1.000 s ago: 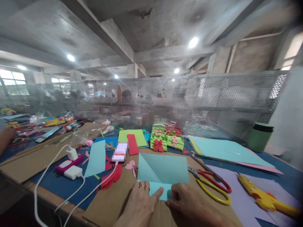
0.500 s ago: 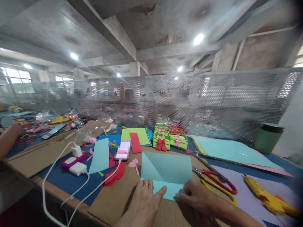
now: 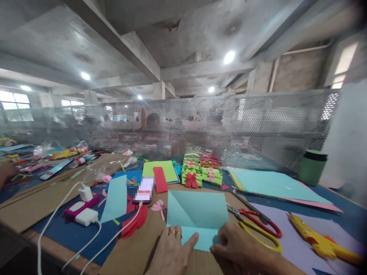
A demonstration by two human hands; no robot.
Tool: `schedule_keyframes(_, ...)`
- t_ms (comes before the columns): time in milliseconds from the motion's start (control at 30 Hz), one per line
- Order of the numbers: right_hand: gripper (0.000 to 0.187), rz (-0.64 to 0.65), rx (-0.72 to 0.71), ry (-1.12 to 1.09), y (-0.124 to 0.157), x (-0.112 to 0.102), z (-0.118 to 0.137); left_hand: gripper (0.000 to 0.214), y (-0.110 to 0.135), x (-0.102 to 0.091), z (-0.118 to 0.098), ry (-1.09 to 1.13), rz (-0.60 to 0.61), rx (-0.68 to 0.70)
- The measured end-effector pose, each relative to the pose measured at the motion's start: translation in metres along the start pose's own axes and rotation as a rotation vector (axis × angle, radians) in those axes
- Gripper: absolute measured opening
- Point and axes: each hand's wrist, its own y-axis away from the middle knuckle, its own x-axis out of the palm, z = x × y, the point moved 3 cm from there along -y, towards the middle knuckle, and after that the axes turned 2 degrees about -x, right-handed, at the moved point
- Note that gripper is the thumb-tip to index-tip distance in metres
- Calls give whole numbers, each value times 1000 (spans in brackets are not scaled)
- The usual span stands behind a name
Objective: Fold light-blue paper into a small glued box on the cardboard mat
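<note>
A light blue paper sheet, partly folded with a diagonal crease, lies on brown cardboard at the table's front. My left hand, with rings on one finger, presses its near left edge with the index finger stretched out. My right hand presses the near right part of the fold, fingers bent down on the paper. Neither hand lifts the sheet.
Red-and-yellow scissors lie right of the sheet, a yellow glue gun further right. Green paper baskets with bows stand behind. Coloured paper sheets, a phone, white chargers and a green cup surround them. Another person's hand shows far left.
My right hand slid right along the fold and now rests slightly lower on the paper. The left hand stays nearly in place. The camera view swayed slightly.
</note>
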Motion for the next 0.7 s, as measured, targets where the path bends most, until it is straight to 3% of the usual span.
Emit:
schedule_keyframes(367,19,-8,23,-19,1,3,-12,52,-1,9,3,57,-34,33)
schedule_keyframes(567,25,-85,50,137,6,-3,-29,54,-7,4,0,52,141,-11)
schedule_keyframes(700,29,-27,95,43,7,2,-55,55,-10,-8,0,83,187,23)
